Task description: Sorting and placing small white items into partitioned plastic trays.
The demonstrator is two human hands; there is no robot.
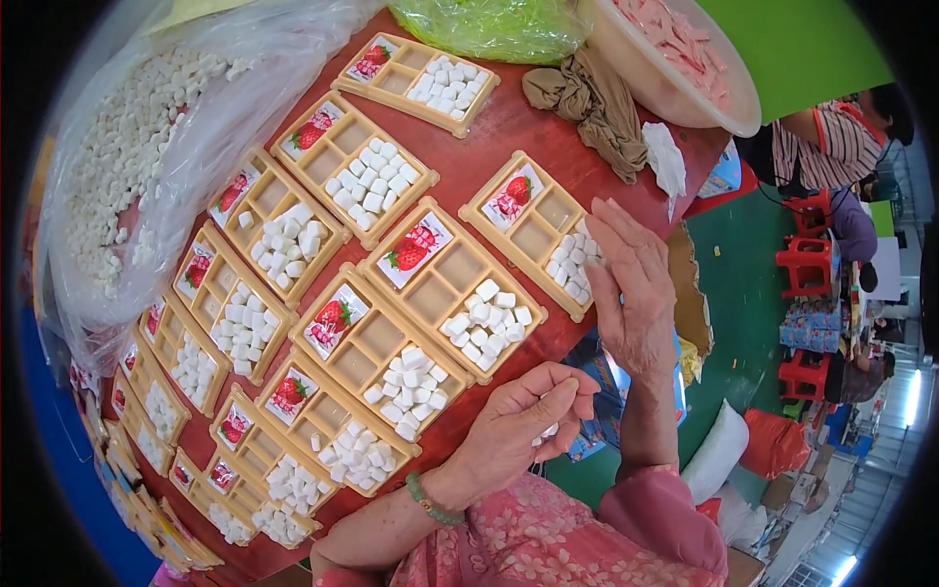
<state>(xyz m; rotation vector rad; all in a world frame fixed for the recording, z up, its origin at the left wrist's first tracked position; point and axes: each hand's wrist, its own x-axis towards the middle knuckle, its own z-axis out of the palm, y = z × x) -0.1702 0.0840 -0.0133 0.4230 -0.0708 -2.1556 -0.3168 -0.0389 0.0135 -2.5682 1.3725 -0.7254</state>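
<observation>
My left hand (523, 416), with a green bead bracelet on its wrist, is closed near the table's front edge. Small white marshmallows (546, 432) peek out below its curled fingers. Stretched out flat, my right hand (634, 289) has its fingers over the right end of a beige compartment tray (533, 238), partly hiding the marshmallows (569, 266) there. Between the hands and to the left lies another tray (430, 295). It has a strawberry-printed sachet (416, 249) in one compartment, two bare small compartments and a heap of marshmallows (486, 323) in the large one.
Several similar trays (354, 347) cover the red table (469, 166). A clear bag of marshmallows (147, 147) lies far left. At the back are a green plastic bag (499, 27), a brown cloth (592, 103) and a bowl of pink strips (675, 49). People and red stools (807, 264) are at right.
</observation>
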